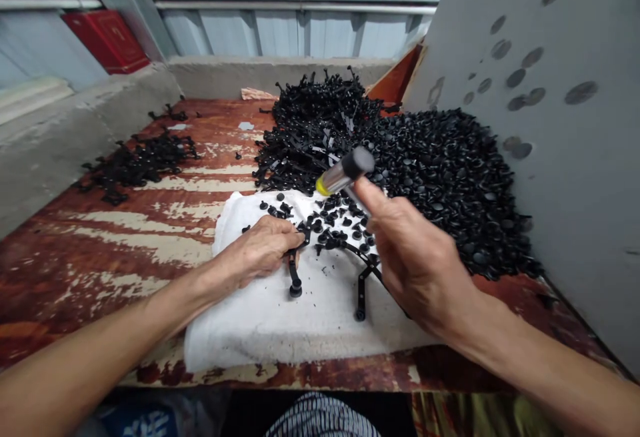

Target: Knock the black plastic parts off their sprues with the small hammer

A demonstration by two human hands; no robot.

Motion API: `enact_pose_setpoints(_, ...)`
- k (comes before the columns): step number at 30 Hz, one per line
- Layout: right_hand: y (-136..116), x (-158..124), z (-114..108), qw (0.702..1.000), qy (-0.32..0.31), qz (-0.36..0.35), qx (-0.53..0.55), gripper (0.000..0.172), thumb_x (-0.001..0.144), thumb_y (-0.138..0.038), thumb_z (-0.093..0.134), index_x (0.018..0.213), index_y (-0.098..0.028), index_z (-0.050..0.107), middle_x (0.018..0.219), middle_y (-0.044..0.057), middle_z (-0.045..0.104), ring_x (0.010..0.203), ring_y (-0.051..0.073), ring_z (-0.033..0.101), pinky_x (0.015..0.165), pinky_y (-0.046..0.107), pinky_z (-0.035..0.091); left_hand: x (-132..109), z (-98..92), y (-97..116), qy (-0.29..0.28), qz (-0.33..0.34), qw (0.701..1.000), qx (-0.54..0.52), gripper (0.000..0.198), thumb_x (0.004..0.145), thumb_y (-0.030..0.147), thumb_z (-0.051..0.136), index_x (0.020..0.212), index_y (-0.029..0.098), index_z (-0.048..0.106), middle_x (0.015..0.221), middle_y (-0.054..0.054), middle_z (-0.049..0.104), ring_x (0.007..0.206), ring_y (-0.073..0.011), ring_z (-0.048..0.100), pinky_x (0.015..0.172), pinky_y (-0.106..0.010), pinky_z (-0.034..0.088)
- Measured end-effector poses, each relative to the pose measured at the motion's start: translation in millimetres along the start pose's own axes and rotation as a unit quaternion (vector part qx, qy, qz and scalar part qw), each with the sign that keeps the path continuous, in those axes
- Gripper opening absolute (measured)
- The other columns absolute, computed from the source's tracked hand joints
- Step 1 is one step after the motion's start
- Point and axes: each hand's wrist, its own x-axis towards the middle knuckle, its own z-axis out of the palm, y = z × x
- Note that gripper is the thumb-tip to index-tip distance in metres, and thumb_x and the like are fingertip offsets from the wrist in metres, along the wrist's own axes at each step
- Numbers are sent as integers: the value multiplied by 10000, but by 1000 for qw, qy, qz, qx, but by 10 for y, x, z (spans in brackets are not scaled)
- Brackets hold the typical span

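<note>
My left hand (267, 247) pinches a black jointed bracket (294, 265) over the white cloth (240, 337). A round black foot sits at the bracket's lower end. In my right hand (415, 250) is a small mallet (345, 170) with a black face on one end and a yellow one on the other, raised above the cloth and a little blurred. Another black bracket (361, 290) with splayed arms lies by the right hand, which partly hides it. Several loose black round-headed pegs (345, 220) are scattered on the cloth between the hands.
Behind the cloth rises a heap of black brackets (320, 110); beside it spreads a large pile of round-headed pegs (440, 177). A smaller bracket pile (143, 160) lies on the worn red tabletop (100, 250). A grey panel (565, 157) stands upright on the right.
</note>
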Motion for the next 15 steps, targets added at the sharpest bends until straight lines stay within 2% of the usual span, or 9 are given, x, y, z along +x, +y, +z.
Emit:
enact_pose_setpoints(3, -10, 39, -19, 995, -93, -1, -38, 573, 865, -46, 355, 1417, -136, 476, 842, 89, 626, 514, 149, 486, 510, 288, 441, -14, -10, 19, 3, -1, 1000, -3, 280, 847, 273, 540, 586, 175, 524, 480, -7, 560, 275, -22, 215, 310, -185, 109)
enact_pose_setpoints(4, -11, 69, -34, 995, -95, 6, -25, 565, 869, -58, 367, 1419, -136, 471, 853, 93, 640, 548, 159, 517, 535, 292, 448, -32, -11, 35, 3, -1, 1000, -6, 275, 842, 275, 541, 586, 177, 520, 480, -6, 559, 279, -24, 219, 317, -188, 112)
enact_pose_setpoints(6, -16, 159, -69, 998, -52, 31, 32, 516, 897, -105, 385, 1405, -133, 471, 917, 107, 664, 678, 188, 573, 633, 317, 470, -91, -10, 81, -9, 13, 1000, -5, 264, 827, 270, 548, 582, 176, 521, 463, 4, 542, 304, -35, 250, 339, -189, 146)
enact_pose_setpoints(8, -28, 267, -84, 990, -43, 57, 118, 411, 913, -167, 424, 1304, -123, 544, 946, 101, 670, 754, 195, 572, 692, 330, 459, -172, -5, 132, -38, 51, 998, 23, 258, 802, 263, 566, 564, 171, 529, 449, 9, 527, 345, -50, 301, 370, -188, 199)
enact_pose_setpoints(10, -49, 357, -58, 966, -114, 86, 216, 265, 893, -214, 499, 1105, -133, 636, 862, 54, 653, 720, 170, 538, 665, 303, 426, -257, -3, 166, -71, 96, 990, 74, 267, 778, 267, 579, 535, 172, 523, 453, 8, 524, 391, -68, 351, 399, -193, 242)
enact_pose_setpoints(12, -81, 400, 0, 937, -173, 113, 282, 145, 842, -212, 561, 918, -138, 659, 715, 1, 588, 640, 139, 484, 592, 270, 379, -329, -16, 162, -92, 132, 979, 128, 284, 773, 278, 571, 515, 178, 507, 468, 8, 524, 429, -88, 393, 422, -204, 268)
enact_pose_setpoints(14, -124, 393, 55, 920, -191, 133, 315, 96, 817, -203, 565, 827, -144, 640, 624, -33, 512, 572, 116, 436, 529, 248, 339, -386, -48, 114, -86, 164, 967, 173, 300, 785, 291, 558, 511, 178, 516, 478, 9, 518, 470, -105, 427, 454, -212, 292)
enact_pose_setpoints(15, -149, 377, 71, 915, -188, 140, 327, 94, 819, -202, 549, 811, -149, 626, 606, -43, 487, 548, 108, 420, 506, 238, 328, -413, -69, 76, -66, 177, 965, 185, 286, 793, 302, 561, 537, 173, 550, 504, 6, 534, 498, -113, 448, 474, -215, 309)
